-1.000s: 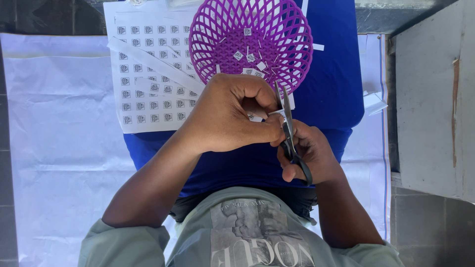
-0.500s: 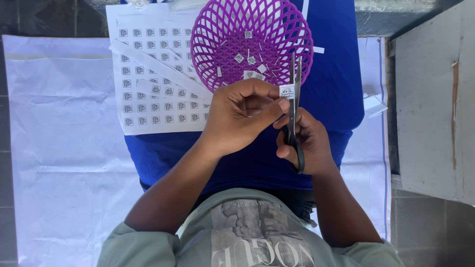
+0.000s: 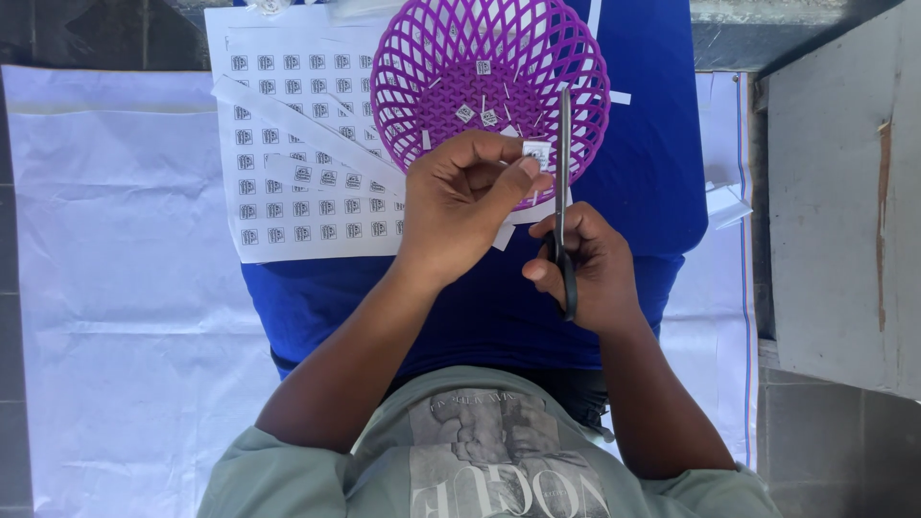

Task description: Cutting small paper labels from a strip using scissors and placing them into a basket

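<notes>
My left hand (image 3: 465, 201) pinches a narrow white paper strip (image 3: 533, 161) with a small printed square at its end, just over the near rim of a purple lattice basket (image 3: 489, 86). My right hand (image 3: 587, 264) grips black scissors (image 3: 563, 182), whose blades point up over the basket right beside the strip. Several small cut paper squares (image 3: 477, 113) lie inside the basket. A white sheet printed with rows of small squares (image 3: 297, 144) lies to the left of the basket on a blue cloth (image 3: 652, 163).
A loose cut strip (image 3: 288, 125) lies diagonally across the printed sheet. White sheeting (image 3: 115, 288) covers the floor around the blue cloth. A grey board (image 3: 844, 201) stands at the right. Small paper offcuts (image 3: 724, 203) lie at the blue cloth's right edge.
The scissors have swung from a slanted pose to nearly upright and moved up over the basket rim. My left hand has shifted slightly right with the strip.
</notes>
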